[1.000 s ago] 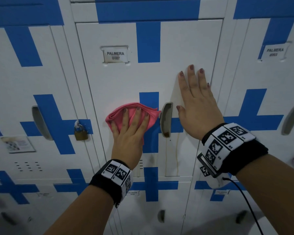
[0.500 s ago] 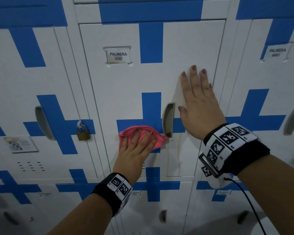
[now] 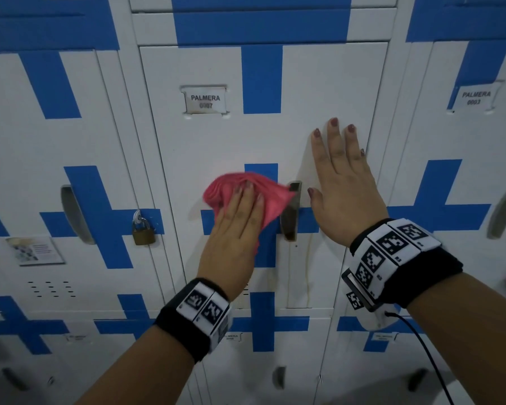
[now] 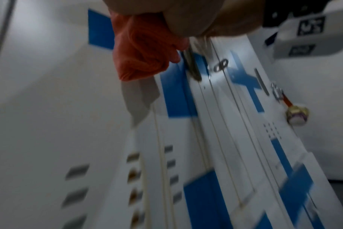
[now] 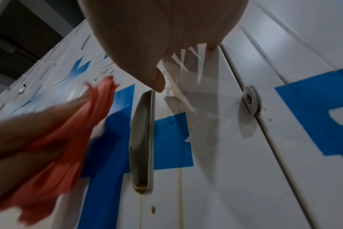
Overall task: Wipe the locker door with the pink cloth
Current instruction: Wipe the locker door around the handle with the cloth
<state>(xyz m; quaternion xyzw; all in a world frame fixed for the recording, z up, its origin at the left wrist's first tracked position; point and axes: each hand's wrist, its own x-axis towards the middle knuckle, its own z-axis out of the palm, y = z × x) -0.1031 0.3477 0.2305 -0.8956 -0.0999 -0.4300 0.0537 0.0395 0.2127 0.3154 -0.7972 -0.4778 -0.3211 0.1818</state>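
Note:
The white locker door [image 3: 211,147] carries a blue cross and a "PALMERA" label [image 3: 205,101]. My left hand [image 3: 237,229] presses the crumpled pink cloth [image 3: 272,200] against the door's middle with straight fingers, just left of the recessed handle [image 3: 289,217]. A corner of the cloth reaches over the handle's top. My right hand [image 3: 339,176] lies flat on the door to the right of the handle, fingers spread upward. In the left wrist view the cloth [image 4: 145,51] bunches under my palm. The right wrist view shows the cloth [image 5: 68,139] blurred beside the handle [image 5: 142,139].
A brass padlock [image 3: 143,232] hangs on the locker to the left. Brownish drip streaks [image 3: 307,273] run down below the handle. More lockers stand on both sides and in the row below. A second padlock [image 4: 296,114] hangs further along in the left wrist view.
My left hand slid the cloth down and to the right, then back up beside the handle's top. The right hand has stayed flat in the same place.

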